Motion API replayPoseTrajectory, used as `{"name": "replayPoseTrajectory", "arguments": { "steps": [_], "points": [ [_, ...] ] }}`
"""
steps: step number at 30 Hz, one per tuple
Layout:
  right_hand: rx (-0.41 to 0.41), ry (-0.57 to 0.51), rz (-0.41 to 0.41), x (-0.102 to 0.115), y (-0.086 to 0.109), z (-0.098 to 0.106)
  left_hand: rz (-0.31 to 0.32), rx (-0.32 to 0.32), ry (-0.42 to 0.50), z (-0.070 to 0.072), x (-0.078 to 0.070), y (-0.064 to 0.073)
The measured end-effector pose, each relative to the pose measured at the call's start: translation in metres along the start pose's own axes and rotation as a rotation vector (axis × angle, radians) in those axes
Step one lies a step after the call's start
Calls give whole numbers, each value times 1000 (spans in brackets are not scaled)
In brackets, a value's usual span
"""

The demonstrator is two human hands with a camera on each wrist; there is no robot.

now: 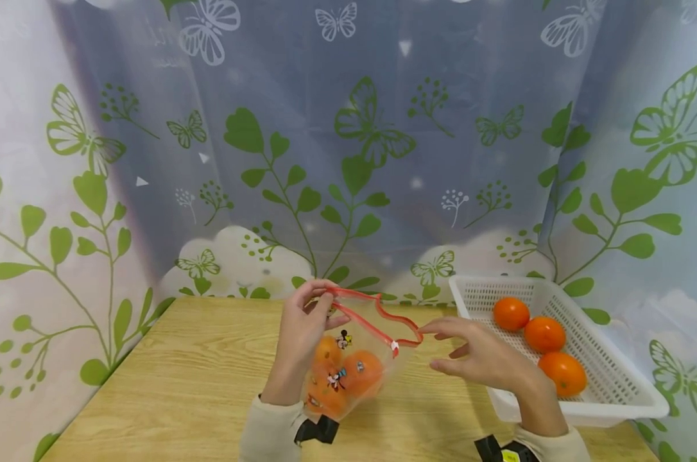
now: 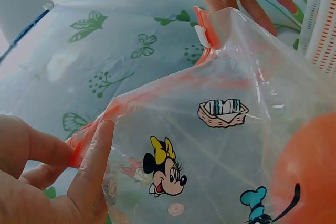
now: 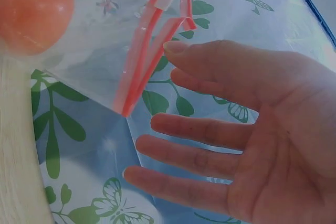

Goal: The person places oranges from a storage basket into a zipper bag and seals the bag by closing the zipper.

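Observation:
A clear zip bag (image 1: 377, 333) with a red zip edge and cartoon prints hangs tilted over the table, several oranges (image 1: 362, 373) inside it. My left hand (image 1: 303, 327) pinches the bag's red edge at its left corner, thumb on one side and fingers on the other. The bag's mouth gapes, with the white zip slider (image 3: 164, 1) near the right end. Beside that end is my right hand (image 1: 478, 350), its fingers spread and nothing held. In the right wrist view its palm (image 3: 294, 145) faces the bag, fingertips just short of the red strip.
To the right stands a white perforated plastic basket (image 1: 608, 369) with three oranges (image 1: 545, 335) in it. The wooden table (image 1: 181, 378) runs up to a printed curtain (image 1: 302, 160) with butterflies and leaves at the back and sides.

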State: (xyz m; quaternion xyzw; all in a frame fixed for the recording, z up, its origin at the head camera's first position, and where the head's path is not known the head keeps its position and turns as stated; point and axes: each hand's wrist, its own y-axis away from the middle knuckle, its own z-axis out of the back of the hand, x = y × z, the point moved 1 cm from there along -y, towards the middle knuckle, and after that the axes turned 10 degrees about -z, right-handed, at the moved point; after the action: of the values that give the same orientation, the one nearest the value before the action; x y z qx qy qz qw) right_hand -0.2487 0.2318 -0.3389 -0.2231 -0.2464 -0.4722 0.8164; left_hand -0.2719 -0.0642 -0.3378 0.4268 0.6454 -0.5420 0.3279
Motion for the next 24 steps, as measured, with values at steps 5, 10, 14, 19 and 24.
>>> {"name": "replayPoseTrajectory", "arguments": {
  "steps": [5, 10, 14, 19, 24],
  "points": [
    [-9, -2, -11, -2, 2, 2, -1, 54, -84, -4, 2, 3],
    [-27, -5, -6, -5, 3, 5, -6, 163, -182, -12, 4, 7],
    [-52, 0, 7, -6, 6, 10, 2, 254, -220, -19, 6, 11],
    [-86, 4, -7, -7, 10, 14, 63, 329, -250, -28, 11, 15],
    [-91, 9, -14, -9, 12, 16, 108, 360, -260, -38, 22, 17]
  ]
}}
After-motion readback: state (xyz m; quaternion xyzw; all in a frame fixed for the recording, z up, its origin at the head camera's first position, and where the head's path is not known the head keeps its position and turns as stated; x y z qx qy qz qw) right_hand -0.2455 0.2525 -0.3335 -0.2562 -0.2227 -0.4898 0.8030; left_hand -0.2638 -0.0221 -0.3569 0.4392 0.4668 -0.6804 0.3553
